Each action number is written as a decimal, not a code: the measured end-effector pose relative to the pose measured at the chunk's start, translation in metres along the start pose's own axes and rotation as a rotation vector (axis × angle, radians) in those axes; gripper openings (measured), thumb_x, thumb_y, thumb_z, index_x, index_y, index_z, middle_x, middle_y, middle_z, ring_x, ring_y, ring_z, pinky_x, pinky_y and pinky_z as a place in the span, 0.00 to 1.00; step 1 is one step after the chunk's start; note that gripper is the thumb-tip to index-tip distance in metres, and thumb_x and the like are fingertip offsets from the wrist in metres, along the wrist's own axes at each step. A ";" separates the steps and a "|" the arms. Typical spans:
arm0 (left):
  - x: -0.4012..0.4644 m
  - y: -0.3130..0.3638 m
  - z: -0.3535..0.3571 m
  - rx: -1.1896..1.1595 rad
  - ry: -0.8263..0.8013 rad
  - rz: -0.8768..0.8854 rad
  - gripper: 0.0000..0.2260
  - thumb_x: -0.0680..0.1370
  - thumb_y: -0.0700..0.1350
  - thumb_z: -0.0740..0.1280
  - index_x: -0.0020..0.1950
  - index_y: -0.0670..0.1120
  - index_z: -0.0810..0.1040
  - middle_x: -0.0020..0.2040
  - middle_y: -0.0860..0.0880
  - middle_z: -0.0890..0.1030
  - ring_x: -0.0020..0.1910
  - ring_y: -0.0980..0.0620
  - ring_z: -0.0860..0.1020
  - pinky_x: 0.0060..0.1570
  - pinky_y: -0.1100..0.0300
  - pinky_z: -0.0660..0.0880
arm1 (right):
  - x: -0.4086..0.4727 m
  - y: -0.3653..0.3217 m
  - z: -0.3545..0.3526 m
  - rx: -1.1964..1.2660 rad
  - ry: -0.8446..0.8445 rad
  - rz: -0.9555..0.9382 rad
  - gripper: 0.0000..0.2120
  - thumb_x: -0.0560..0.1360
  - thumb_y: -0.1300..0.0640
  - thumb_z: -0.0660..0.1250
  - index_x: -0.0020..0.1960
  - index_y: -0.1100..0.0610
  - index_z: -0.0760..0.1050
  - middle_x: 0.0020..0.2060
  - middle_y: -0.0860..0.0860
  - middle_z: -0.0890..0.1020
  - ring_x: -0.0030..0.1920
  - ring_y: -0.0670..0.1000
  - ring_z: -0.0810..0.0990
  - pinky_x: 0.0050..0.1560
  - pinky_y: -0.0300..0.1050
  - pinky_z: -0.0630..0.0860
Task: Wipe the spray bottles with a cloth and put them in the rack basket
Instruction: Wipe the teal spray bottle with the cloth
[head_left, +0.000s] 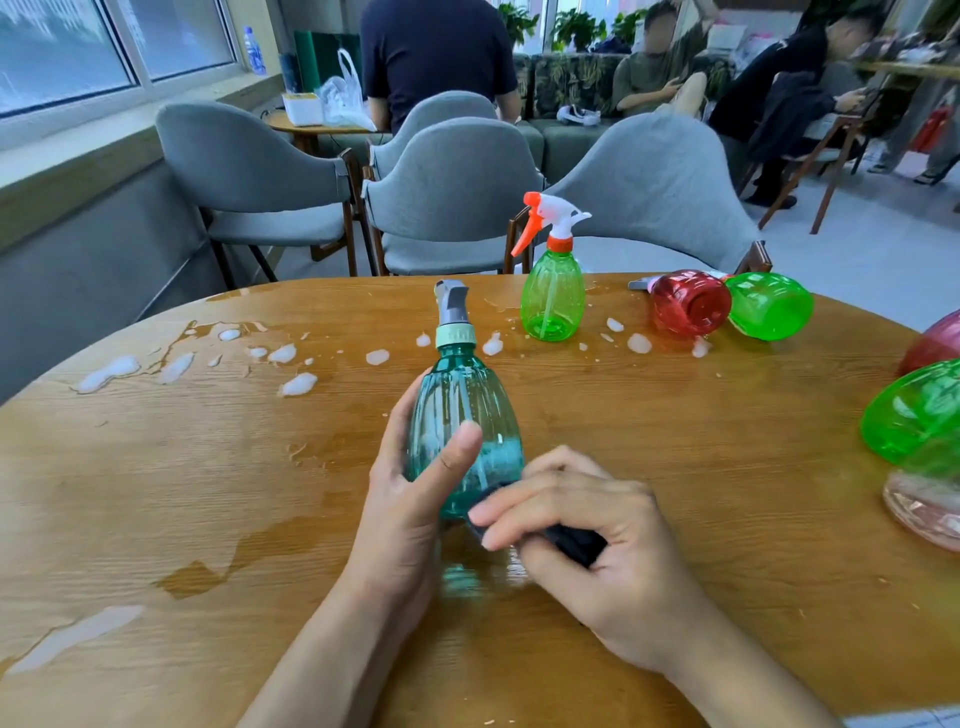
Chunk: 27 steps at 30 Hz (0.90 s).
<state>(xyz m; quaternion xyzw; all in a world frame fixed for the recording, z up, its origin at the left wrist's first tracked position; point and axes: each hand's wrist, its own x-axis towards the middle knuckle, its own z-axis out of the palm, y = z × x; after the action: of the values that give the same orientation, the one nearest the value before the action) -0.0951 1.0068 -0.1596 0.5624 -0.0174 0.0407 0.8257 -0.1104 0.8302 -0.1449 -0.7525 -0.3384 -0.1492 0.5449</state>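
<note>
- Nearest the camera, the right hand had its fingers curled round a dark cloth, bunched in the palm and pressed against the lower side of the teal spray bottle.
- The left hand gripped that same bottle from the other side, thumb across the front and fingers wrapped behind, steadying it upright on the tabletop.
- By the look of it, the wiping of this bottle was in hand and not finished; its base stood in a wet patch.
- Further back, foam blobs and water streaks lay scattered across the wood to the left and middle.
- Beyond them a green bottle with an orange-and-white trigger stood upright, apart from the hands.
- To its right, a red bottle and another green bottle lay on their sides, touching each other.
- At the right edge more bottles, green, reddish and pale pink, were cut off by the frame.
- No rack basket showed anywhere in view, so I judged that none of the visible bottles had been put away, and most of the task was left: several bottles to wipe and all to be placed.
- Grey chairs and seated people filled the far room.
</note>
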 end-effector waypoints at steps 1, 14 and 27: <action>0.000 0.001 0.001 -0.028 -0.012 -0.001 0.39 0.67 0.55 0.81 0.77 0.55 0.73 0.66 0.45 0.84 0.65 0.41 0.84 0.59 0.48 0.82 | -0.002 -0.002 -0.001 0.047 0.063 0.024 0.11 0.75 0.71 0.72 0.46 0.57 0.87 0.51 0.45 0.88 0.53 0.55 0.83 0.56 0.50 0.78; -0.007 0.002 0.010 -0.072 -0.017 0.022 0.26 0.78 0.57 0.71 0.75 0.52 0.76 0.67 0.45 0.84 0.64 0.44 0.84 0.52 0.49 0.85 | 0.012 0.000 0.004 0.327 0.367 0.337 0.12 0.76 0.58 0.74 0.56 0.45 0.87 0.54 0.50 0.88 0.57 0.51 0.86 0.59 0.47 0.82; -0.012 -0.004 0.010 0.152 0.013 0.189 0.22 0.82 0.56 0.67 0.77 0.63 0.74 0.76 0.60 0.77 0.77 0.55 0.73 0.77 0.45 0.72 | 0.037 -0.004 -0.005 -0.449 0.087 -0.145 0.11 0.82 0.64 0.69 0.62 0.56 0.84 0.64 0.45 0.83 0.66 0.50 0.78 0.67 0.49 0.75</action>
<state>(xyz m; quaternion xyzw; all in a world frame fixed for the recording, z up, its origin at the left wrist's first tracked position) -0.1070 0.9955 -0.1601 0.6190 -0.0618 0.1233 0.7732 -0.0859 0.8393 -0.1187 -0.8213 -0.3261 -0.2920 0.3659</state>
